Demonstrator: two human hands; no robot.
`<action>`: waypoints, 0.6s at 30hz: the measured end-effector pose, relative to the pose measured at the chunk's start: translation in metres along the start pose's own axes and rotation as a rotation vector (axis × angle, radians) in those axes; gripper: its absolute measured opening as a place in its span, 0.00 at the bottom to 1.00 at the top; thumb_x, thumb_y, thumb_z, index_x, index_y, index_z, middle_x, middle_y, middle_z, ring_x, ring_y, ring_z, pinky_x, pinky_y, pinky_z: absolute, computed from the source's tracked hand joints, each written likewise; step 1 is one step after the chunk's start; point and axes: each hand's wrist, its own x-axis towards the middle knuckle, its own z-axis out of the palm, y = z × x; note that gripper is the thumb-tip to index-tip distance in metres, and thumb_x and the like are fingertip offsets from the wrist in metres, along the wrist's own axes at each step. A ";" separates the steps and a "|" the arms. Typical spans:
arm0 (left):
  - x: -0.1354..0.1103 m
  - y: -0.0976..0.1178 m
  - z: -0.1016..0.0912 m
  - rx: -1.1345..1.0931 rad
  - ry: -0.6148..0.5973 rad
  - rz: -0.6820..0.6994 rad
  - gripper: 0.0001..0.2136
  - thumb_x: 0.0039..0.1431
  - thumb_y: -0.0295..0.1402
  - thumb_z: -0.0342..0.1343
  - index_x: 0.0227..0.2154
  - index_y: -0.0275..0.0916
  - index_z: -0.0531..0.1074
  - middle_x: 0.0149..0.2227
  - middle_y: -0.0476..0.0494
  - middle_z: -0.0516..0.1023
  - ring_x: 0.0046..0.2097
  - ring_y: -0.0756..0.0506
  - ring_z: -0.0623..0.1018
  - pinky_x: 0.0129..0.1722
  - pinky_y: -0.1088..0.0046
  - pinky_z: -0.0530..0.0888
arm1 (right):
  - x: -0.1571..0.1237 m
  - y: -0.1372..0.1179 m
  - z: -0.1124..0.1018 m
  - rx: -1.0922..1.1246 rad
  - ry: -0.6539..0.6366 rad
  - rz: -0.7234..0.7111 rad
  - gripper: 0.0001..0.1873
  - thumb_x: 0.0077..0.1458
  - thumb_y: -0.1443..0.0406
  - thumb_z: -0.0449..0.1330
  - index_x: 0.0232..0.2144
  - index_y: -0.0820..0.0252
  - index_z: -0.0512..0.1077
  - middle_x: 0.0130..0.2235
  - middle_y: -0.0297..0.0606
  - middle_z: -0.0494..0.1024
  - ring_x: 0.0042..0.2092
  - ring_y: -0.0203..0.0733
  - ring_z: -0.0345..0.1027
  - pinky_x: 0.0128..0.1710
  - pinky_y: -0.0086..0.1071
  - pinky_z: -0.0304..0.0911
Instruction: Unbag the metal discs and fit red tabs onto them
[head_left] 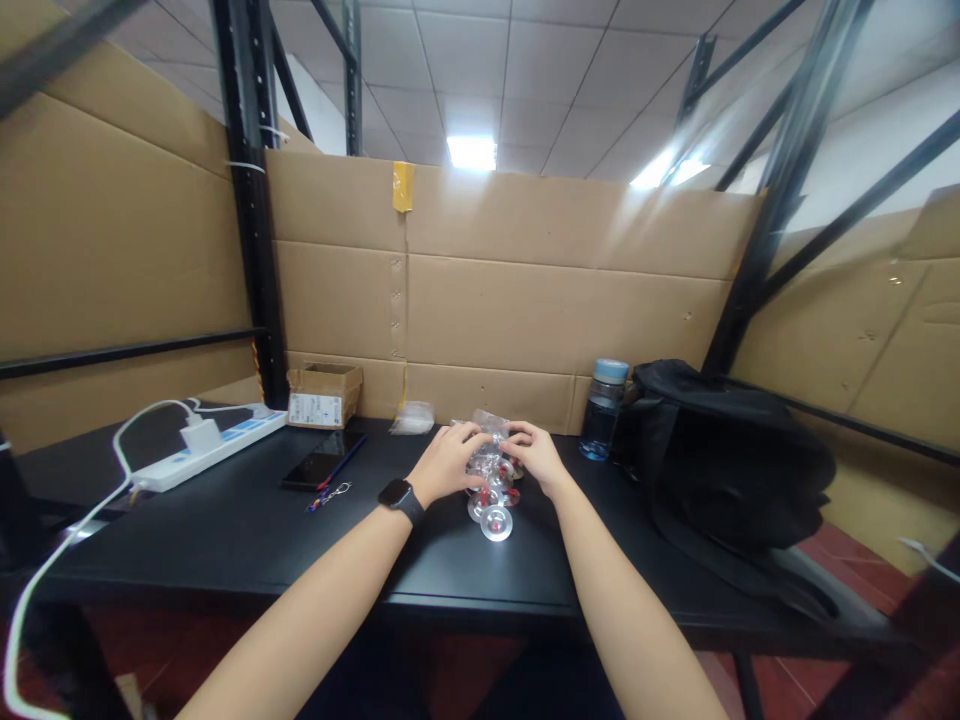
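Observation:
A small heap of clear round suction cups (496, 523) with red parts lies on the black table in front of me. Crinkled clear plastic, apparently a bag (491, 424), rises at the far side of the heap. My left hand (448, 466), with a dark watch on its wrist, curves around the heap's left side, its fingertips at the bag and its thumb lower by the cups. From the right, my right hand (535, 457) has bent fingers on the bag's other side. The fingers and cups partly hide where the bag is gripped.
Left on the table (247, 540) are a white power strip (225, 447), an open cardboard box (324, 395), a dark phone (322, 460), a keychain (330, 495) and a clear packet (412, 417). A blue-lidded bottle (602, 410) and a black bag (739, 460) stand right. Cardboard walls (525, 310) surround the table.

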 end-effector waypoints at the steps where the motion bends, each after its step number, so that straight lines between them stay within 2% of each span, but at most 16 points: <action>1: 0.000 0.001 0.000 0.025 -0.003 0.011 0.31 0.46 0.41 0.72 0.54 0.46 0.70 0.54 0.39 0.73 0.54 0.36 0.72 0.52 0.60 0.67 | 0.000 0.001 0.000 0.013 0.006 0.011 0.28 0.38 0.58 0.73 0.43 0.61 0.74 0.28 0.34 0.78 0.23 0.34 0.64 0.22 0.27 0.57; 4: 0.000 0.001 0.000 0.104 0.021 0.000 0.24 0.54 0.34 0.67 0.54 0.46 0.70 0.53 0.40 0.74 0.54 0.38 0.72 0.49 0.61 0.67 | 0.002 0.004 -0.001 0.060 0.013 0.033 0.29 0.39 0.58 0.73 0.44 0.60 0.74 0.29 0.33 0.78 0.23 0.33 0.65 0.21 0.25 0.55; 8: 0.001 -0.001 -0.001 0.180 0.051 -0.015 0.09 0.64 0.28 0.55 0.46 0.43 0.74 0.45 0.42 0.78 0.47 0.41 0.74 0.44 0.63 0.66 | 0.002 0.005 0.002 0.116 -0.027 0.057 0.29 0.39 0.59 0.73 0.44 0.59 0.72 0.29 0.32 0.78 0.23 0.33 0.66 0.21 0.25 0.56; 14: 0.002 -0.003 -0.002 0.188 0.069 -0.001 0.08 0.65 0.27 0.51 0.40 0.42 0.75 0.39 0.42 0.79 0.43 0.42 0.75 0.42 0.64 0.65 | -0.002 -0.001 0.010 0.120 -0.092 0.068 0.25 0.43 0.60 0.71 0.44 0.58 0.72 0.30 0.32 0.78 0.24 0.32 0.67 0.21 0.24 0.56; 16: 0.002 -0.007 -0.001 0.177 0.088 -0.049 0.08 0.65 0.27 0.51 0.39 0.42 0.76 0.39 0.41 0.80 0.43 0.41 0.75 0.42 0.64 0.65 | -0.003 -0.003 0.010 0.097 -0.086 0.072 0.24 0.45 0.61 0.69 0.45 0.57 0.72 0.31 0.34 0.79 0.25 0.33 0.67 0.21 0.24 0.56; 18: 0.000 -0.014 -0.002 0.177 0.138 -0.156 0.09 0.64 0.27 0.51 0.39 0.42 0.76 0.40 0.40 0.81 0.43 0.41 0.76 0.43 0.63 0.65 | -0.003 -0.004 0.009 0.075 -0.070 0.079 0.23 0.45 0.61 0.68 0.45 0.57 0.72 0.32 0.36 0.80 0.25 0.33 0.68 0.21 0.24 0.56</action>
